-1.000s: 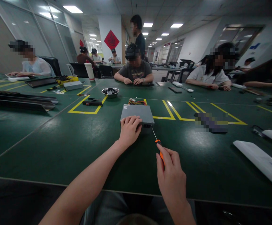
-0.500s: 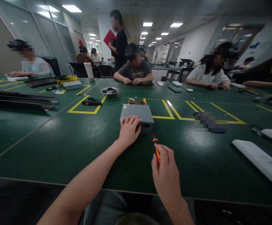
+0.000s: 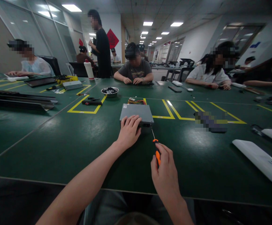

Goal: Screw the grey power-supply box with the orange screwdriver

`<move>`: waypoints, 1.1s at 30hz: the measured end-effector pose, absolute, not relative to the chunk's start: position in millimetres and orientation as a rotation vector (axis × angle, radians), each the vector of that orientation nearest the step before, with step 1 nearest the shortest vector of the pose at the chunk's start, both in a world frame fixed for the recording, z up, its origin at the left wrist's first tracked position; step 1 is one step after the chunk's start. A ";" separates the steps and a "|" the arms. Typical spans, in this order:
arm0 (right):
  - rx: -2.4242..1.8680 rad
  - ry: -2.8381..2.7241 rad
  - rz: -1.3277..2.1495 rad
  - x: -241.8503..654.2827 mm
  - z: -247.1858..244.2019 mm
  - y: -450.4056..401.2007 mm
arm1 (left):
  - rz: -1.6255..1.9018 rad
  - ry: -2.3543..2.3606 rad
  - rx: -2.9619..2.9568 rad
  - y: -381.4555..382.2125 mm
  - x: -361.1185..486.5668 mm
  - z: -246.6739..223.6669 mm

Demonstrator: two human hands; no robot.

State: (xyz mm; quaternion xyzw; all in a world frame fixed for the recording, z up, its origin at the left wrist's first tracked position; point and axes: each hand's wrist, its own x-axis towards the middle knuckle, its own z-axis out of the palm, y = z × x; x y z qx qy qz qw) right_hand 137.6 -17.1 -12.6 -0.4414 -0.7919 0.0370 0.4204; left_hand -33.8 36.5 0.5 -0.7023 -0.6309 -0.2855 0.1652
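Observation:
A grey metal computer power supply (image 3: 139, 112) lies on the green table, its bundle of coloured wires (image 3: 137, 102) at the far side. My left hand (image 3: 129, 131) grips its near left part, fingers over the top and the thumb at the front face. In my right hand (image 3: 165, 168) is a screwdriver (image 3: 158, 156) with an orange and black handle, held between thumb and fingers. Its thin shaft points away from me, and the tip meets the front face near the right corner. Whether the tip sits in a screw is too small to tell.
Beyond the power supply stands a metal bowl (image 3: 109, 91) of small dark parts. A dark tool (image 3: 92, 102) lies left, inside yellow tape. To the right are a pixelated dark object (image 3: 211, 122) and a white casing (image 3: 260, 159). Several people sit around the table.
The screwdriver handle has turned, showing a different orange patch, and my right hand has shifted slightly. My left hand and the power supply stay put. The standing person has moved left.

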 end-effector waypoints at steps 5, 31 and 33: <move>-1.190 -1.956 0.107 141.4 -13.0 -16.6 | -0.715 -1.784 -2.028 32.5 -30.2 1.3; -1.147 -1.935 0.083 149.8 -11.6 -10.7 | -0.683 -1.776 -2.086 25.2 -18.9 -0.4; -1.096 -1.969 0.043 148.5 -11.6 -11.4 | -0.684 -1.782 -2.078 25.5 -18.6 -0.8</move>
